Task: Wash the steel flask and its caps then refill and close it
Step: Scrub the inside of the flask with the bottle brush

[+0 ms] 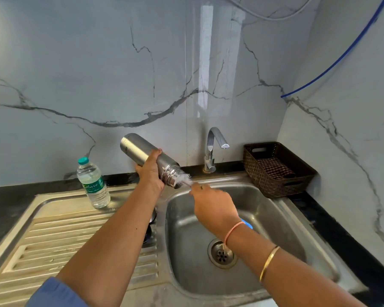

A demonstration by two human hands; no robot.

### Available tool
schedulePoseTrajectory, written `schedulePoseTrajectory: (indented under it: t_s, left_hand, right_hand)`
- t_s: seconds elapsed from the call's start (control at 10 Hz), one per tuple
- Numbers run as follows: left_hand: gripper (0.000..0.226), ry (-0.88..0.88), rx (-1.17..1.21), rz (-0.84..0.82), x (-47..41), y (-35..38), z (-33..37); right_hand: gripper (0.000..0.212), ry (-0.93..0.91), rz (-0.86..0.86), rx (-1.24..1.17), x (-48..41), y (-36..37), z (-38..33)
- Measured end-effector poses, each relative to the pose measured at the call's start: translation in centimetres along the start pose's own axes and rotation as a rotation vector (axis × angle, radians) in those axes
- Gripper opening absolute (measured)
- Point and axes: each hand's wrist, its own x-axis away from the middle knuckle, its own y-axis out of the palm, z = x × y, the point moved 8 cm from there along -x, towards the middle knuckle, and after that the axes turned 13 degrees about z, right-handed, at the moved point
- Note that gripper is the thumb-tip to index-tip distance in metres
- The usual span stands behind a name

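Note:
My left hand (150, 171) grips the steel flask (140, 152) round its middle, tilted with its open mouth pointing down and right over the sink's left rim. My right hand (213, 207) holds a bottle brush whose white bristles (185, 179) sit at the flask's mouth. A blue part of the brush handle (247, 224) shows behind my right wrist. Dark round parts (151, 227), perhaps the caps, lie mostly hidden under my left forearm on the drainboard's edge.
The steel sink (282, 238) with its drain (222, 253) lies below my right arm. The tap (213, 149) stands behind it with no water running. A plastic water bottle (93, 182) stands on the drainboard (53, 240). A brown basket (277, 169) holding a checked cloth sits at the right.

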Motion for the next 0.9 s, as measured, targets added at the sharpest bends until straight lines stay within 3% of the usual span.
schedulePoseTrajectory:
  t_s: [0.1, 0.2, 0.4, 0.5, 0.6, 0.7, 0.8, 0.9]
  left_hand:
    - [0.068, -0.06, 0.012, -0.069, 0.1, -0.1, -0.5]
    - [0.079, -0.047, 0.031, -0.145, 0.8, 0.5, -0.5]
    - [0.078, 0.053, 0.027, 0.014, 1.3, 1.2, -0.1]
    - [0.081, 0.058, -0.034, 0.03, 1.7, 1.2, -0.8]
    - [0.084, -0.04, -0.044, -0.038, 1.5, 1.0, -2.1]
    - [0.072, -0.092, -0.048, -0.143, 2.1, 1.6, -3.2]
    - [0.065, 0.033, -0.055, -0.103, 2.3, 2.4, -2.9]
    - [0.076, 0.135, -0.02, -0.037, 2.6, 3.0, -2.2]
  right_hand:
    - [0.023, 0.596, -0.294, -0.883, 0.5, 2.9, 2.3]
    - [0.026, 0.921, -0.458, -1.329, 2.2, 3.7, 2.0]
    - [0.043, -0.002, 0.098, 0.17, 0.3, -0.3, -0.1]
    - [0.03, -0.048, 0.076, 0.21, 0.2, -0.4, 0.1]
    - [0.021, 0.412, -0.163, -0.551, 0.3, 1.5, 2.7]
    - [0.028, 0.945, -0.396, -1.183, 2.3, 3.4, 3.3]
    - [0.029, 0.743, -0.271, -0.901, 2.2, 2.6, 4.0]
    - [0.041, 0.071, 0.176, 0.11, 1.6, 0.0, 2.9]
